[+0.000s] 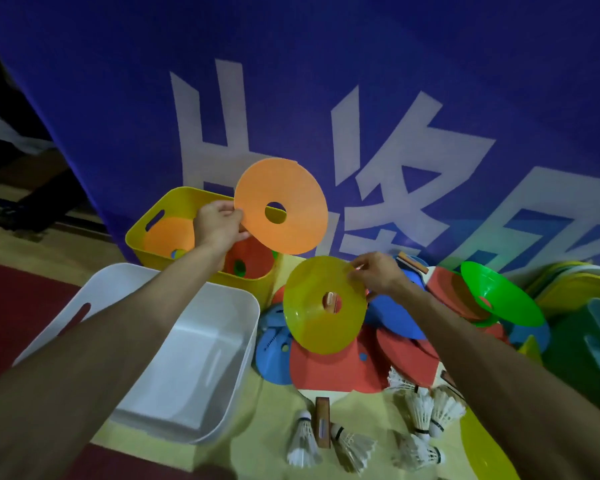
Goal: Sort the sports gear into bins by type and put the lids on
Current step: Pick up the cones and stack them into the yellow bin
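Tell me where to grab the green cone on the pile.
The green cone lies tilted on red paddles, its upper-left rim lifted clear. Probably best to pinch that thin rim from the left, thumb inside the bowl; the right edge sits low and crowded.

The scene was dimly lit, and the upper-left and lower-left corners were lost in darkness. The blue fabric banner with white characters (pixel 326 46) was rendered soft and slightly blurred, with a greenish cast at its lower right. Light was passed through the translucent yellow plastic disc cone (pixel 312 327), which glowed; the flat orange plastic disc cone (pixel 291 188) was evenly lit. Soft shadow was held inside the white plastic bin (pixel 194 358). Edges were bowed and smeared by wide-angle distortion.
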`<state>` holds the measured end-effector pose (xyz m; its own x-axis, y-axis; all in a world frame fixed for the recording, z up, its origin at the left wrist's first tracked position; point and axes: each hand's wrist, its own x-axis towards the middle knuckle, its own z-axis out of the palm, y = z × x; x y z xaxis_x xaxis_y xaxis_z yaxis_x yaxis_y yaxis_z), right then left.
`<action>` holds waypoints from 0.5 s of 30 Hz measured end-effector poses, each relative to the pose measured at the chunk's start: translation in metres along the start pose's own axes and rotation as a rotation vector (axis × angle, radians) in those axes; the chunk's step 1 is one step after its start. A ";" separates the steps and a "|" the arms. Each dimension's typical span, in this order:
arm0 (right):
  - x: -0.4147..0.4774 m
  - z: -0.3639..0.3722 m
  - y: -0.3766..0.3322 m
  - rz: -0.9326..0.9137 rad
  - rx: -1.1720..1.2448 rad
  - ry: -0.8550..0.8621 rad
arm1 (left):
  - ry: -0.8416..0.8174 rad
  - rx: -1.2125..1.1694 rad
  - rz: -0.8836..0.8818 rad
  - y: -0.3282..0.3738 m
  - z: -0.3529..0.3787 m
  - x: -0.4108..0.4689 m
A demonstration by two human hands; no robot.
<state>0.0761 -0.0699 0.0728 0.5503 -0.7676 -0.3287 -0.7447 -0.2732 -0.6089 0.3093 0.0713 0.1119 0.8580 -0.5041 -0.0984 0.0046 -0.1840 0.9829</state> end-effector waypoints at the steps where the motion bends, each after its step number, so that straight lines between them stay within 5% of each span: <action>1: 0.004 -0.006 -0.007 0.001 0.001 0.029 | 0.004 -0.008 0.008 0.003 -0.003 0.004; 10: 0.036 -0.029 -0.082 0.035 0.304 0.411 | 0.174 -0.014 0.043 0.015 -0.050 0.038; 15: 0.056 0.000 -0.122 0.045 0.563 0.442 | 0.185 -0.075 -0.056 -0.003 -0.068 0.054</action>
<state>0.1973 -0.0798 0.1286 0.2299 -0.9668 -0.1116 -0.3896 0.0136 -0.9209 0.3906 0.1024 0.1141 0.9350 -0.3301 -0.1294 0.0870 -0.1402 0.9863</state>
